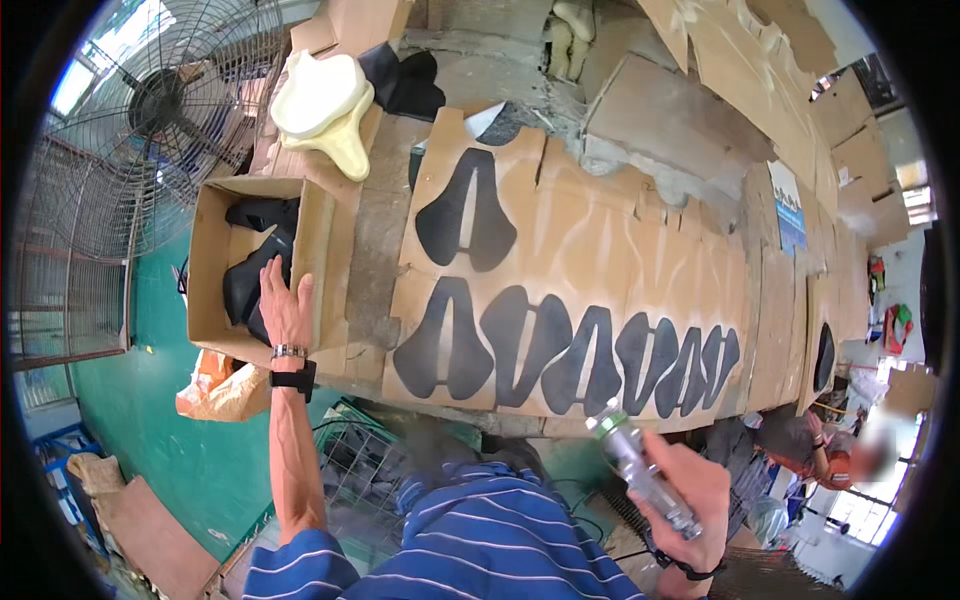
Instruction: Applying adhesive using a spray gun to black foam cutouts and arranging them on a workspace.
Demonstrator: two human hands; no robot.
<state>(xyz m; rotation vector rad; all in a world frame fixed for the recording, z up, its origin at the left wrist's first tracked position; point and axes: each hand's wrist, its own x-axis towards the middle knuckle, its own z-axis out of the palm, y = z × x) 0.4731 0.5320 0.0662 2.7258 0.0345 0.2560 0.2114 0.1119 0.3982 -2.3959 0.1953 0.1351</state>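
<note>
My left hand (284, 305) reaches into an open cardboard box (208, 262) at the left end of the bench and touches a black saddle-shaped piece (245, 285) inside it; whether the fingers grip it is hidden. My right hand (688, 495) is held low at the near edge, shut on a silvery spray gun (640, 468) with its nozzle pointing up toward the bench. Several black saddle-shaped pieces (545, 345) lie in a row on a cardboard sheet (600, 240), with one more black piece (465, 215) above them.
Two cream foam saddle forms (325, 100) lie at the back left beside black pieces (405, 80). A large cage fan (160, 110) stands at the left. A wire basket (360, 460) sits below the bench. Another person (820, 450) sits at the right.
</note>
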